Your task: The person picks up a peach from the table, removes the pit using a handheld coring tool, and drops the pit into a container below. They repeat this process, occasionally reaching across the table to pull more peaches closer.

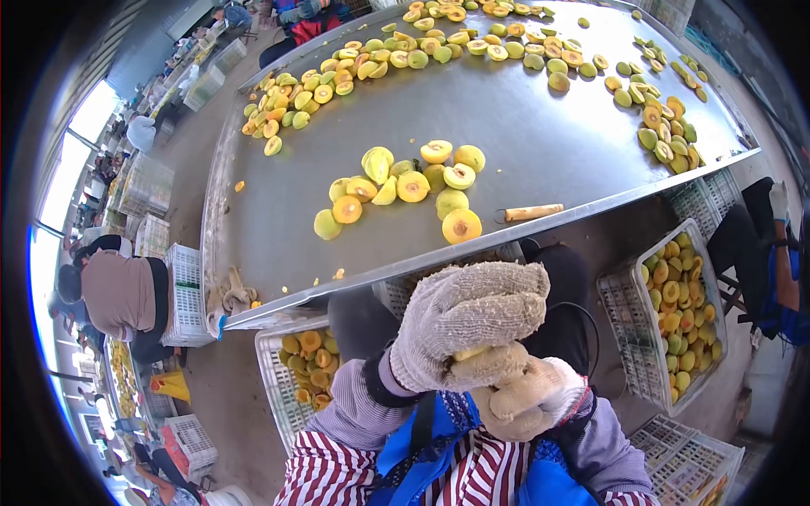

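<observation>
My left hand (472,316), in a knitted grey glove, is closed around a piece of yellow fruit (470,352); only a small strip of it shows. Pressed up against it from below is my right hand (531,398), also gloved, with its fingers curled. Whether the right hand grips the same fruit is hidden. In front of both hands, a small pile of halved yellow-green stone fruit (412,186) lies on the metal table (337,261). A tool with a wooden handle (533,212) and a wire loop rests near the table's front edge.
More fruit halves (363,63) line the table's far side, with another group (666,135) at right. Fruit-filled crates stand at the left (274,371) and right (629,337) of my legs. Co-workers sit left (126,291) and right (780,287).
</observation>
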Demonstrator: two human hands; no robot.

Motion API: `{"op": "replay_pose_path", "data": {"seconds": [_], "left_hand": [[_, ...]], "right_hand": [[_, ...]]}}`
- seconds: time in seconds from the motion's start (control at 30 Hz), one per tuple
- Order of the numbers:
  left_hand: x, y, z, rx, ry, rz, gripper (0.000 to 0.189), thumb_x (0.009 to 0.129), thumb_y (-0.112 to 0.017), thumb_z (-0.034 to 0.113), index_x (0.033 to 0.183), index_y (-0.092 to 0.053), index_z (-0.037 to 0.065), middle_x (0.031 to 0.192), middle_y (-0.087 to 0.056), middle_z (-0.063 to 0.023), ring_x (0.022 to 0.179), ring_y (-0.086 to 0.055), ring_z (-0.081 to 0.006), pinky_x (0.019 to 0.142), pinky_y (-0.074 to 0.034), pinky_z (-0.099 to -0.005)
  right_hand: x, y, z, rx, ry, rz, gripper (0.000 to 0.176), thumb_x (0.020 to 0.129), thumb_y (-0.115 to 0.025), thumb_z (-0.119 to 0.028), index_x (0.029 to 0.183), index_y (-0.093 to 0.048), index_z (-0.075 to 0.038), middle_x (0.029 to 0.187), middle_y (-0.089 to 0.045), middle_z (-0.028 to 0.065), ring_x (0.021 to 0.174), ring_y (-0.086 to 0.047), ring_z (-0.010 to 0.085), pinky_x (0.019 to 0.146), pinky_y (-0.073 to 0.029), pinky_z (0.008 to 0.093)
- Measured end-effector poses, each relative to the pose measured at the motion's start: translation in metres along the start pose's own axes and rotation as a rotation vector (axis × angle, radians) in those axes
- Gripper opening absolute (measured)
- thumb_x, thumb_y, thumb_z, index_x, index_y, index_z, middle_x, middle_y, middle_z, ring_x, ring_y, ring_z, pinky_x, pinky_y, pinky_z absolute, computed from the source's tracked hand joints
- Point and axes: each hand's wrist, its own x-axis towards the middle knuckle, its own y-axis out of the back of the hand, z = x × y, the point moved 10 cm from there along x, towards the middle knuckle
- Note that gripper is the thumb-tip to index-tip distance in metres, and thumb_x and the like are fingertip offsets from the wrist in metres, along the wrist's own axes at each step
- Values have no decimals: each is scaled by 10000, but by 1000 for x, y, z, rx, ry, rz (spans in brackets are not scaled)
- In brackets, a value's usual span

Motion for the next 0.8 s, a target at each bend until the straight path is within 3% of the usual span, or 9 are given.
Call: {"op": "replay_pose_path", "data": {"seconds": [0.13,0.17,0.23,0.33,0.4,0.47,0.6,0.7,0.8], "left_hand": [[-14,-8,-16,-248,184,39,354,807,-767,162,1124,-711,14,1151,-699,-195,1064,-690,-336,897,-548,-409],[-17,-9,-18,-336,217,97,346,816,-760,153,1127,-713,9,1156,-697,-199,1074,-686,-332,904,-545,-410],[-24,-9,-20,-369,177,195,362,846,-738,151,1171,-697,-2,1195,-677,-217,1088,-678,-333,927,-536,-418],[-30,-17,-32,-517,218,249,399,867,-723,160,1222,-664,-13,1229,-651,-234,1081,-675,-341,943,-529,-418],[-28,-23,-35,-533,275,195,416,917,-689,225,1253,-635,-14,1240,-639,-230,1056,-678,-334,933,-535,-425],[-37,-46,-51,-1127,588,267,411,961,-646,299,1233,-633,-9,1218,-649,-207,1029,-681,-308,921,-545,-424],[-48,-51,-79,-1007,896,442,529,950,-630,496,1197,-621,28,1098,-655,-178,899,-704,-286,735,-609,-390],[-56,-40,-105,-1005,843,510,497,990,-587,463,1233,-594,30,1075,-656,-142,889,-711,-248,682,-601,-302],[-64,2,-107,-587,824,596,470,1038,-510,420,1275,-551,17,1125,-658,-129,893,-720,-246,661,-600,-300]], "right_hand": [[-1,-8,10,208,-110,-237,223,862,-731,-151,977,-607,-6,697,-573,17,517,-499,87,464,-408,240],[-1,-12,11,209,-111,-239,223,862,-731,-151,977,-607,-6,697,-573,17,517,-499,87,464,-408,240],[0,13,0,-92,39,140,236,854,-733,-162,983,-612,-6,736,-594,26,565,-530,101,521,-438,244],[-3,-3,9,167,-57,-187,256,849,-743,-177,1003,-622,-12,811,-615,31,646,-560,111,596,-458,237],[-8,-6,5,134,-28,-82,263,848,-746,-188,1004,-624,-16,825,-615,30,673,-565,113,614,-459,234],[-7,0,0,99,-8,11,269,847,-750,-199,1005,-627,-21,840,-615,29,700,-570,116,632,-461,232],[-7,15,-11,92,91,114,236,865,-745,-193,979,-618,-29,794,-590,28,648,-553,101,578,-448,232],[-4,5,7,9,-83,-185,183,907,-714,-158,973,-608,-24,711,-559,3,517,-498,75,446,-378,222],[-10,13,6,-137,-114,147,180,915,-715,-172,960,-618,-27,620,-509,-32,469,-454,63,421,-331,227]]}}
